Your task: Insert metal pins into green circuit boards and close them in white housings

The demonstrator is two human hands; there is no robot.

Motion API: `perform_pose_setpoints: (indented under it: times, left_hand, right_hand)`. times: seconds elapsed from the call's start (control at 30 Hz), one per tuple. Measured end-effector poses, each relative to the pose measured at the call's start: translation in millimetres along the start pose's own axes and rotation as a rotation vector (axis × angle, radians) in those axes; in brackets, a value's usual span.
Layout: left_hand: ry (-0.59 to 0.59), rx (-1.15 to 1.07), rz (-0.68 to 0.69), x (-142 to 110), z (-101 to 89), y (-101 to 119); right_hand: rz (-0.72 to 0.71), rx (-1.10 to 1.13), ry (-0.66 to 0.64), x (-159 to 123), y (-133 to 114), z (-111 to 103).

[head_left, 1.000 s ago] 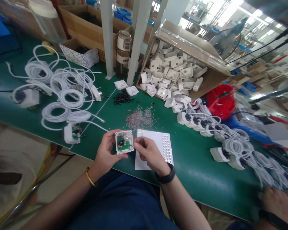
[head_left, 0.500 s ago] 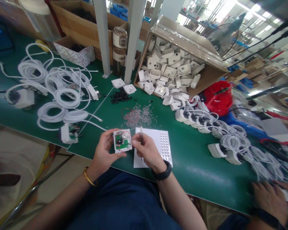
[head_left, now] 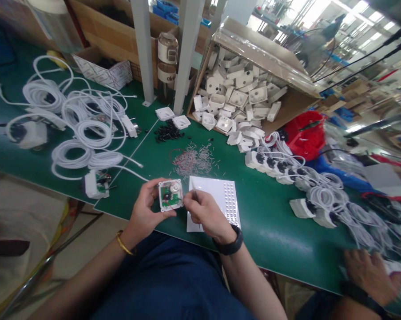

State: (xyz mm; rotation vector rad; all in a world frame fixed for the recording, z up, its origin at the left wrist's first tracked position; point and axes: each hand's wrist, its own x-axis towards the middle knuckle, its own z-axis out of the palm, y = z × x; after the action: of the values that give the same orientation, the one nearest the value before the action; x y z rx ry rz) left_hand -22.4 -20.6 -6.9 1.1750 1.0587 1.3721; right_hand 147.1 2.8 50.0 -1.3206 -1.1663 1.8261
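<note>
- White housing is being held above the table's near edge, in front of the body, open face turned up; the green board inside is being left in plain sight, presumably the reason for the tilt.
- By the left hand it is being gripped from the side, thumb along the near edge, fingers behind; spread only to the housing's width, apparently to steady it and keep the face uncovered.
- By the right hand, fingers curled nearly closed, a thin tool is being held; kind unclear. Fingertips are being kept at the housing's right edge; contact cannot be told.
- White sheet with rows of small silvery domes is being partly covered by the right hand; likely put there for easy reach.
- Loose metal pins or screws are being kept heaped beyond the sheet, black parts farther off, probably apart to avoid mixing.
- Coiled white cables are being kept leftward.
- Carton is being rested on its side, white shells spilling out, seemingly for easy picking.
</note>
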Motion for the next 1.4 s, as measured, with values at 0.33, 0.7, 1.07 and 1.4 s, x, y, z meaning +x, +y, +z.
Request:
perform_pose_setpoints:
  times: [0.33, 0.7, 1.07, 1.4]
  left_hand:
    - [-0.049, -0.061, -0.053, 7.9, -11.2, -1.1]
    - [-0.034, -0.055, -0.059, 6.2, -8.2, -3.5]
    - [-0.139, -0.076, -0.127, -7.7, -8.5, 12.5]
    - [-0.222, 0.046, -0.132, -14.3, -11.4, 9.9]
  right_hand:
    - [-0.098, -0.223, 0.043, -1.0, -11.9, -4.6]
    - [-0.147, -0.233, 0.023, -1.5, -5.4, 0.5]
    - [-0.425, -0.486, 0.273, 2.4, -5.2, 6.7]
    - [-0.407, -0.836, -0.152, 17.2, -58.1, -5.9]
